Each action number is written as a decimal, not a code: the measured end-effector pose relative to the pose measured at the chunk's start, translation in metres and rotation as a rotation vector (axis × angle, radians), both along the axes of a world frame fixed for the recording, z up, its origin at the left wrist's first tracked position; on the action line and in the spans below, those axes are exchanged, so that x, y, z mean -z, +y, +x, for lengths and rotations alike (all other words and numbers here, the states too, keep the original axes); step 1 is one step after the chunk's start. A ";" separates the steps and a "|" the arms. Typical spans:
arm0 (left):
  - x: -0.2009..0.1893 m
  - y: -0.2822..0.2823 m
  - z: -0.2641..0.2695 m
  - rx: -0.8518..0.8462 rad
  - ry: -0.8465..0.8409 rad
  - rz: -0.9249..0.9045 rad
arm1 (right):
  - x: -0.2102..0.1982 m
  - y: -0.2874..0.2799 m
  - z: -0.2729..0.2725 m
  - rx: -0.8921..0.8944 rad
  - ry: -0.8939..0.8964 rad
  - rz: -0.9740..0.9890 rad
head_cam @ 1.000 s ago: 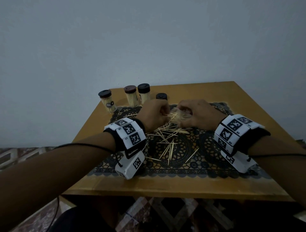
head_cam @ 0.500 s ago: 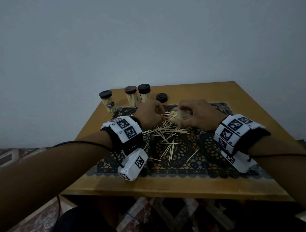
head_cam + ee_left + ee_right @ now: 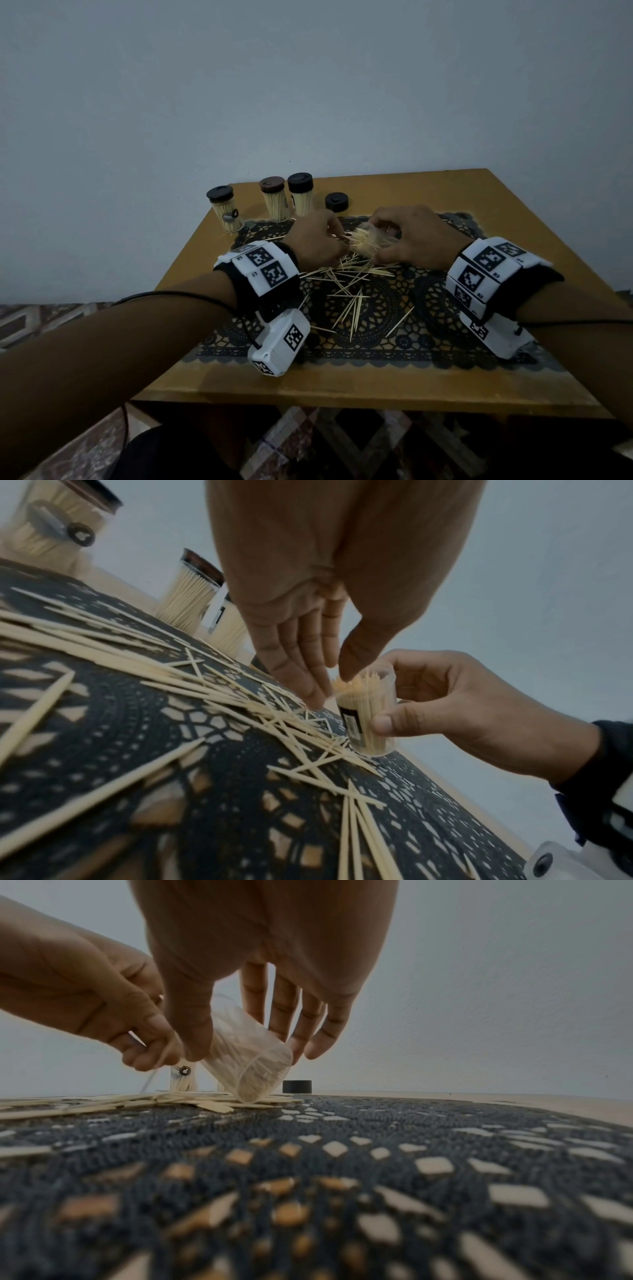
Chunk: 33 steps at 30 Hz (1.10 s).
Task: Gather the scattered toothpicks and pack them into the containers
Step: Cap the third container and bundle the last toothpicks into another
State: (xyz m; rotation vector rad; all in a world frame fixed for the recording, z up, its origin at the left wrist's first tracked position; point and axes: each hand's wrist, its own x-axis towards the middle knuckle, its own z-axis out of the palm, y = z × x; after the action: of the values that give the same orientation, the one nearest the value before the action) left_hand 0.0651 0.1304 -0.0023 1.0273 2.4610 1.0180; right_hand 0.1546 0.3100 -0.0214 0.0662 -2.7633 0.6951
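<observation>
My right hand (image 3: 394, 236) grips a clear toothpick container (image 3: 369, 718) by its sides, thumb in front and fingers behind. The container (image 3: 246, 1053) is tilted with its open mouth toward my left hand, its base on the mat, and it is partly filled with toothpicks. At the mouth, my left hand (image 3: 330, 688) pinches a few toothpicks between thumb and fingers. Several loose toothpicks (image 3: 349, 284) lie scattered on the dark lace mat (image 3: 376, 329) in front of both hands.
Three capped containers full of toothpicks (image 3: 226, 212) (image 3: 274, 200) (image 3: 301, 195) stand at the table's back left. A loose black lid (image 3: 336, 202) lies beside them. The wooden table (image 3: 445, 192) stands against a plain wall; its front edge is close to me.
My left hand drew back a little to the left and its wrist turned, then it returned to the container's mouth. My right hand kept the container in place.
</observation>
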 end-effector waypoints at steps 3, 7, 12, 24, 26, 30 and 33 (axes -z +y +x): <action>-0.003 -0.001 0.005 0.027 -0.068 0.071 | 0.000 0.000 0.001 -0.004 -0.005 -0.002; -0.004 0.005 0.005 -0.020 0.023 -0.045 | 0.001 0.002 0.000 -0.002 -0.009 -0.002; -0.004 0.005 0.006 -0.011 -0.129 -0.028 | 0.001 0.001 0.001 -0.006 -0.006 0.010; 0.001 0.004 0.005 0.108 0.414 0.152 | 0.001 0.001 0.000 0.003 -0.005 0.003; 0.002 0.002 0.001 0.174 0.424 0.090 | 0.000 0.000 0.000 -0.001 -0.004 0.004; 0.009 0.003 0.000 0.282 0.450 -0.158 | -0.002 0.000 0.002 -0.003 0.010 -0.004; 0.004 0.002 -0.001 0.275 0.346 -0.092 | -0.001 -0.001 0.002 -0.005 -0.009 0.001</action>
State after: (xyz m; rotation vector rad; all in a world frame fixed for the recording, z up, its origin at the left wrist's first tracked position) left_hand 0.0642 0.1327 -0.0060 1.5697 2.4971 0.6801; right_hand 0.1563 0.3094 -0.0208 0.0704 -2.7726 0.6969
